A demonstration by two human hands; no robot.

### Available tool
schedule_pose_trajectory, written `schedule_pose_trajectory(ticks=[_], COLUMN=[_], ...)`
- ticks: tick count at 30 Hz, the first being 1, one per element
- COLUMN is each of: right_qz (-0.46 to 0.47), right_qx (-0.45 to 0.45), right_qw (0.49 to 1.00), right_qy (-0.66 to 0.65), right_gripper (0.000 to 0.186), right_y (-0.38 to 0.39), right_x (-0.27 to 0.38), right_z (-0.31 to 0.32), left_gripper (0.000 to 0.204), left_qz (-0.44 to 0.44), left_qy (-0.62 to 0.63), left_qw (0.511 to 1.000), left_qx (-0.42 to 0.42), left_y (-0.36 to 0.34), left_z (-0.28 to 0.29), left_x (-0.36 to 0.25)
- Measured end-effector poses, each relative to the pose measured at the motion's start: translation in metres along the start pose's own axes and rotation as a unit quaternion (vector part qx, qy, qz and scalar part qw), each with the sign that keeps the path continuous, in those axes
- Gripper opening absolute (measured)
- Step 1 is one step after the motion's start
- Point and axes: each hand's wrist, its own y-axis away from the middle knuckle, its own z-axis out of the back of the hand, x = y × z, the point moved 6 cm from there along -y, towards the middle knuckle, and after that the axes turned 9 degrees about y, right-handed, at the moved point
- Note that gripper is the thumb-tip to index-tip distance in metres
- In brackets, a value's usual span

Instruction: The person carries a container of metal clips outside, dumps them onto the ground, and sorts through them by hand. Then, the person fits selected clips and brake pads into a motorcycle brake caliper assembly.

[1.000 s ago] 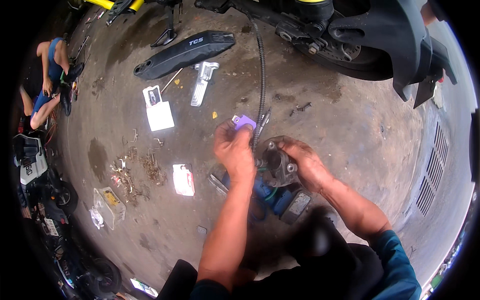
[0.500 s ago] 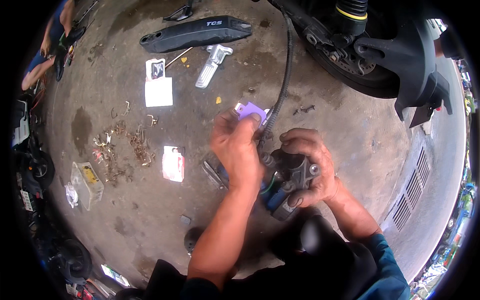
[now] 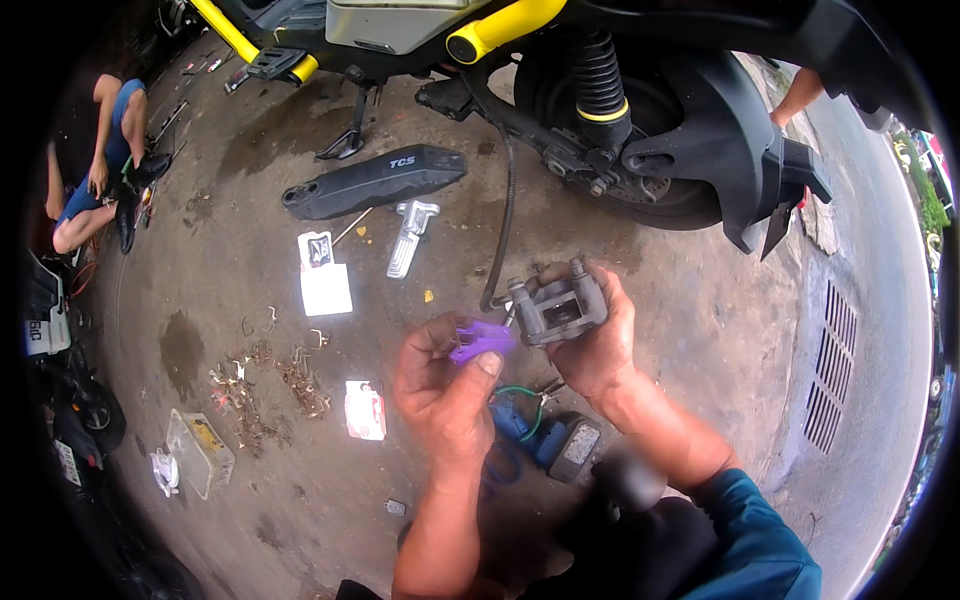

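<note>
My left hand (image 3: 445,390) pinches purple brake pads (image 3: 482,342) between thumb and fingers; whether it is a single pad or a pair is hard to tell. Cupped in my right hand (image 3: 610,350) is a grey metal brake caliper (image 3: 590,312), its open slot turned up toward me. The pads are just left of the caliper, close but seemingly apart from it. A black brake hose (image 3: 509,195) runs from the motorbike down to the caliper. Below my hands, a blue power tool (image 3: 552,440) lies on the ground, partly hidden.
The motorbike's rear wheel (image 3: 690,212) and shock absorber (image 3: 597,80) stand ahead. On the concrete lie a black cover (image 3: 375,182), a silver bracket (image 3: 410,240), white card packaging (image 3: 326,290), small metal clips (image 3: 300,385) and a plastic tub (image 3: 200,455). Another person (image 3: 100,160) sits far left.
My view has tipped up, showing more of the motorbike. The caliper has turned so its slot faces me, and the pads in my left hand have tilted and sit lower beside it.
</note>
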Motion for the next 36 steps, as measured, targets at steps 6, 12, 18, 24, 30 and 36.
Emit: schedule_pose_trajectory(ticks=[6, 12, 18, 24, 30, 36], right_qz=[-0.010, -0.008, -0.001, -0.016, -0.031, -0.022], right_qx=[0.002, -0.010, -0.008, -0.038, -0.060, -0.059], right_qw=[0.999, 1.000, 0.999, 0.999, 0.997, 0.998], right_qy=[-0.034, -0.020, -0.046, -0.027, -0.022, -0.031], right_gripper=[0.040, 0.040, 0.034, 0.036, 0.033, 0.029], right_y=[0.007, 0.006, 0.001, 0.009, 0.015, 0.010], right_x=[-0.001, 0.000, 0.000, 0.005, 0.010, 0.008], right_z=[-0.005, -0.008, 0.000, -0.007, -0.008, -0.002], left_gripper=[0.019, 0.020, 0.021, 0.024, 0.026, 0.026], left_qz=[-0.031, -0.076, -0.134, -0.166, -0.183, -0.182], left_qy=[-0.179, -0.264, -0.376, -0.384, -0.428, -0.414], left_qw=[0.978, 0.953, 0.900, 0.891, 0.858, 0.858], left_qx=[0.107, 0.126, 0.173, 0.178, 0.220, 0.242], left_y=[-0.002, -0.006, -0.007, -0.009, -0.011, -0.011], left_z=[-0.015, -0.026, -0.044, -0.041, -0.043, -0.043], left_x=[0.005, 0.012, 0.013, 0.017, 0.020, 0.022])
